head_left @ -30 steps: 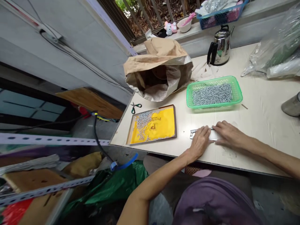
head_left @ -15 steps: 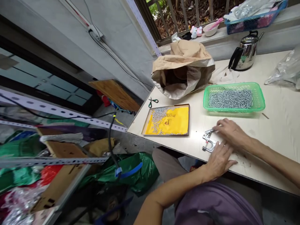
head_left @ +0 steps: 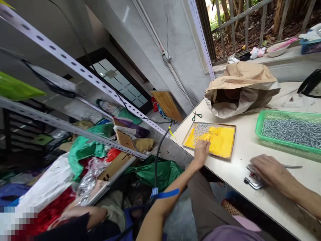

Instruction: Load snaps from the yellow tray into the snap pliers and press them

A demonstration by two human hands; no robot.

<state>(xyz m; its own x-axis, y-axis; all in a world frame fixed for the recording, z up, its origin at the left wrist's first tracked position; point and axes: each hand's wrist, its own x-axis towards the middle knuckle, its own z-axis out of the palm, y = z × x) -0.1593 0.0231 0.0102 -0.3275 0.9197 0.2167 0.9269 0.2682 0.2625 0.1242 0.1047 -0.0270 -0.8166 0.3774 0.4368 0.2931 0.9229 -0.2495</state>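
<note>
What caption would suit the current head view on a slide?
Left hand over a yellow-lined tray of small metal pieces; right hand on a C-framed metal tool.

We count two hands, one left [head_left: 202, 149] and one right [head_left: 270, 168], at one counter [head_left: 233, 171]. We also count one metal tool [head_left: 258, 185], one shallow tray [head_left: 234, 142], one pair of scissors [head_left: 196, 115], one paper bag [head_left: 242, 74] and one green basket [head_left: 281, 142]. The small metal pins [head_left: 291, 130] are too many for us to number. Further back we find one bowl [head_left: 276, 52], one toy figure [head_left: 255, 53], one blue basket [head_left: 311, 47] and one wooden board [head_left: 167, 105].
</note>
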